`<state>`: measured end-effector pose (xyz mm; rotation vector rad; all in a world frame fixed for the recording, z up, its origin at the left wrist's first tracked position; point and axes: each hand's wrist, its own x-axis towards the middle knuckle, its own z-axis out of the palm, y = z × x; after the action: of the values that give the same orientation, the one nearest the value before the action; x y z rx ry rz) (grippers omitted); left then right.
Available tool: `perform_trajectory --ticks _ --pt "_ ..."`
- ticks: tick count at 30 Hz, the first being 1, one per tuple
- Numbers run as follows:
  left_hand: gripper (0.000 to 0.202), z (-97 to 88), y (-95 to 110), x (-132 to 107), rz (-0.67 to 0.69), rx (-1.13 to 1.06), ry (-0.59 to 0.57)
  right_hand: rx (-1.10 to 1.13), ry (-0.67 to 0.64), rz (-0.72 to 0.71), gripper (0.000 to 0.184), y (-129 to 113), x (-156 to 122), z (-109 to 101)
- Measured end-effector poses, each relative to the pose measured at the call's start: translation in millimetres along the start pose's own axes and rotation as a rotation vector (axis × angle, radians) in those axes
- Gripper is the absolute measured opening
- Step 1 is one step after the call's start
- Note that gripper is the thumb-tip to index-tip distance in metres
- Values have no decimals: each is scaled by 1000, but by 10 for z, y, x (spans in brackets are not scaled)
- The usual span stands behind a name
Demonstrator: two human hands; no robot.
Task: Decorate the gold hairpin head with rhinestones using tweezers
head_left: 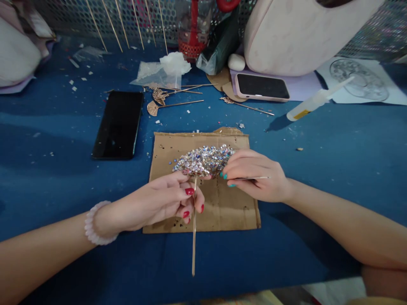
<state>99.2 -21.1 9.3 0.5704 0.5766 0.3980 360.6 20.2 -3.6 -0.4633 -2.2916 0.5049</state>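
Note:
My left hand (165, 201), with red nails and a pale bead bracelet, is closed round a thin wooden stick (193, 241) that carries a fan-shaped piece covered in sparkling rhinestones (203, 161). It holds the piece just above a brown cardboard sheet (229, 207). My right hand (254, 176), with teal nails, is closed on a thin metal pin-like tool (254, 178) and its fingertips touch the right edge of the rhinestone piece.
On the blue cloth table (333, 152) lie a black phone (119, 123), a pink-cased phone (261, 87), a glue bottle (314, 103), gold fan-shaped sticks (168, 99), a plastic bag (159, 75) and bamboo skewers (121, 25). A pale pink bag (295, 34) stands behind.

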Motion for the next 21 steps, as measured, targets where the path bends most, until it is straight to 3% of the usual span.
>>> perform_trajectory --ticks 21 --pt "41 39 10 26 -18 56 12 -18 -1 2 9 22 8 -25"
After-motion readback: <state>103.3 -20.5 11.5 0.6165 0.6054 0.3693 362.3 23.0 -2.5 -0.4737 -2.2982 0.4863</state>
